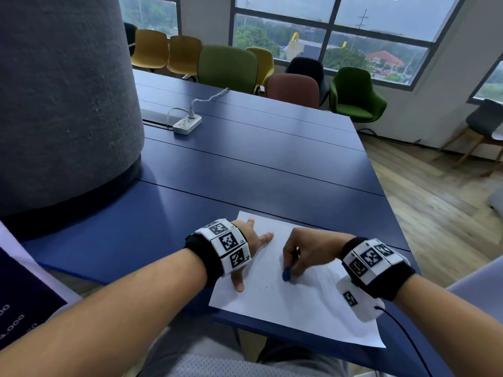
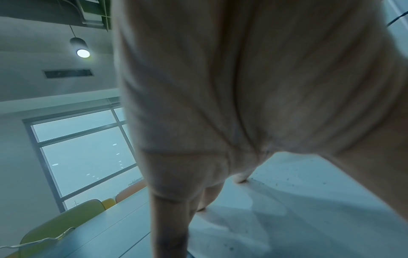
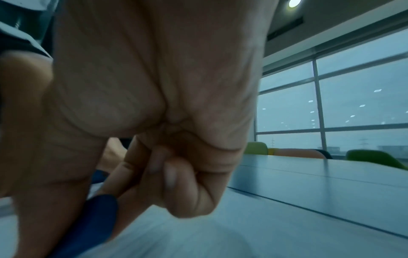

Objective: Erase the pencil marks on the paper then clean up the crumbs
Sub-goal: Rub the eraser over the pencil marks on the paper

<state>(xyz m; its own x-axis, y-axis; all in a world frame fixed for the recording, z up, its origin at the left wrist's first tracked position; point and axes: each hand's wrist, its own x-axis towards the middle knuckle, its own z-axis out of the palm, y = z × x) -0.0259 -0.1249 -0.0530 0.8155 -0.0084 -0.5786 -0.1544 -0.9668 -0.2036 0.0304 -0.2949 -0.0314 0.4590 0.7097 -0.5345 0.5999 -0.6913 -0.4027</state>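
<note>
The erasing step is in hand: the right hand [image 1: 304, 253] is pinching the blue eraser [image 1: 287, 275] against the paper [image 1: 299, 317], while the left hand [image 1: 246, 247] is pressing the sheet's left edge with straight, spread fingers. Crumbs [image 2: 293, 181] are lying mid-sheet, so sweeping probably follows. The paper is overhanging the worktop [image 1: 245, 170] near edge; open room is lying ahead.

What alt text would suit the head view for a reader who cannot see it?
A right hand rubs a blue eraser on a white paper while the left hand presses it flat with spread fingers. The paper lies on a blue table with dark crumbs scattered on it.
</note>
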